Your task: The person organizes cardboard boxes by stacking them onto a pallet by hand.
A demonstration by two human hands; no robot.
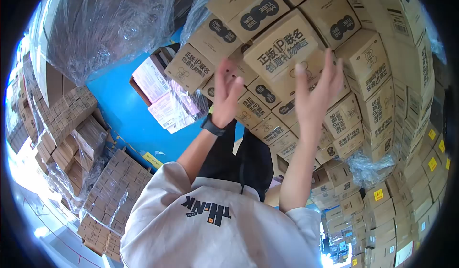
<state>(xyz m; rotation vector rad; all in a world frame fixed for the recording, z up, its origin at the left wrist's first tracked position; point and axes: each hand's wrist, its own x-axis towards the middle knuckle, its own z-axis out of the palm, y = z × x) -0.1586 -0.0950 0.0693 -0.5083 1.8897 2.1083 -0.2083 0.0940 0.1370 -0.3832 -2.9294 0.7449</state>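
Note:
A large cardboard carton (279, 38) with black printed Chinese characters and "IP" sits on top of a stack, set at an angle to the cartons around it. To its lower left is my left hand (228, 93), with a dark band on the wrist and the thumb and fingers apart. My right hand (318, 86) reaches over the carton's lower right side, thumb spread from the fingers, overlapping it in this view. Both hands are open and hold nothing. Smaller printed cartons (253, 110) lie under and between the hands.
More stacked cartons (373, 72) rise at the right. Plastic-wrapped goods (110, 24) stand at upper left, near pink and white boxes (160, 91) on the blue floor (124, 124). A wrapped pallet stack (117, 187) is at lower left. Crumpled plastic film (368, 167) lies among the right-hand cartons.

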